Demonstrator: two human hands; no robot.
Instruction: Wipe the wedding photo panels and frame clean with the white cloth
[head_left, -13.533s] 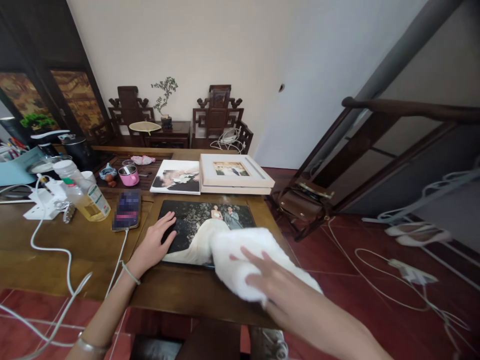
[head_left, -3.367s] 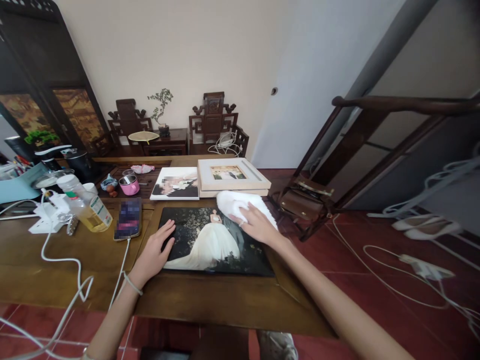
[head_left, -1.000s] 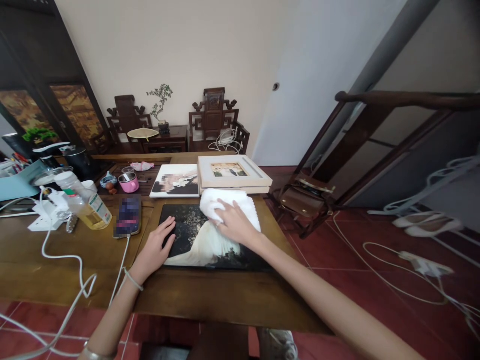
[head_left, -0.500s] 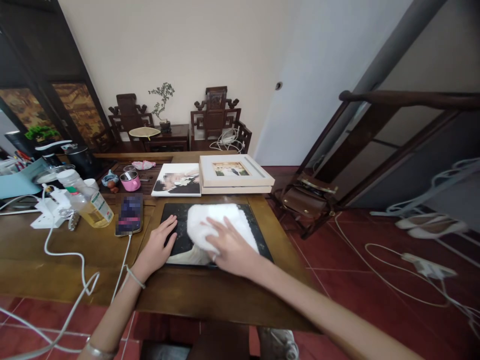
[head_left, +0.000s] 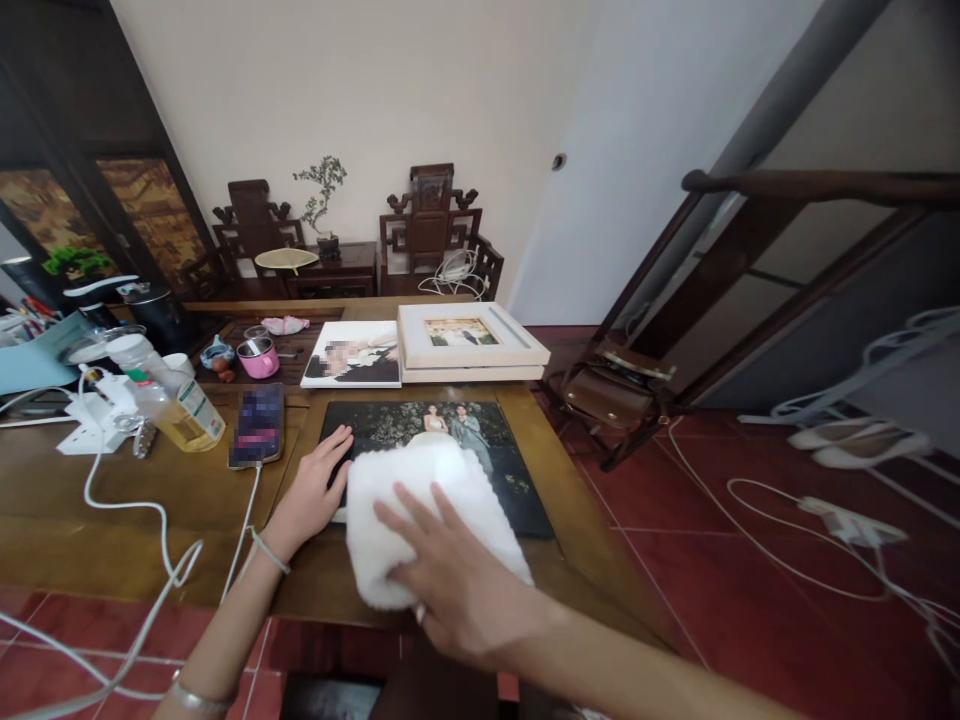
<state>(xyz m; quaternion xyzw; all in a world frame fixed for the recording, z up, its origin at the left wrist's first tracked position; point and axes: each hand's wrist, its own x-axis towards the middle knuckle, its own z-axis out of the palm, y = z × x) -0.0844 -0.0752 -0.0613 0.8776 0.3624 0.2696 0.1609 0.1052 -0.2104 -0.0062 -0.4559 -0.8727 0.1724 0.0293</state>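
Observation:
A dark photo panel (head_left: 517,490) with a couple in wedding clothes lies flat on the wooden table. My left hand (head_left: 319,485) rests on its left edge, fingers stretched out and holding nothing. Under my right hand (head_left: 457,570) is a folded white cloth (head_left: 375,500); the fingers are spread over its top and the thumb side is tucked against it. This cloth covers the lower middle of the photo and reaches past its near edge.
Behind the photo lie a white-edged photo print (head_left: 352,355) and stacked pale frames (head_left: 472,345). To the left are a charging phone (head_left: 256,425), an oil-coloured bottle (head_left: 184,415), a pink cup (head_left: 259,358) and a power strip (head_left: 94,425) with trailing cables. A wooden chair (head_left: 622,395) stands right.
My right hand has drawn the white cloth toward me, from the photo's upper middle to its near edge. The pictured couple now shows. My left hand stays in place.

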